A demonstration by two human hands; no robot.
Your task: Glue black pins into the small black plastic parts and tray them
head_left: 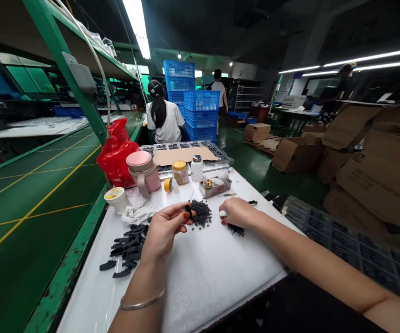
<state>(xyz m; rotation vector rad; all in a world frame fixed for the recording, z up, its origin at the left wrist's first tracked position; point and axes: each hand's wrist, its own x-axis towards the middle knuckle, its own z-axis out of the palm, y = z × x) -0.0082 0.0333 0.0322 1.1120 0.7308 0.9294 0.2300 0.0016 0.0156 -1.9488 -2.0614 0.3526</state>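
Between the thumb and fingers of my left hand [165, 231] is a small black curved plastic part [188, 211]. Just beyond it lies a pile of tiny dark round pieces [202, 212], a few scattered loose in front. My right hand [237, 212] is lowered over a heap of thin black pieces [236, 230], fingers bunched together with a white cover on one fingertip. Whatever those fingers pinch is hidden. Left of my left wrist, several longer black curved parts [127, 247] lie on the white tabletop [203, 277].
Behind my hands stand a pink mug [144, 173], yellow-lidded jar [180, 172], white bottle [197, 168], small tray [217, 188], tape roll [168, 185] and red bag [116, 155]. A green conveyor [29, 199] runs left. Cardboard boxes [377, 175] are at right; a person [165, 118] sits ahead.
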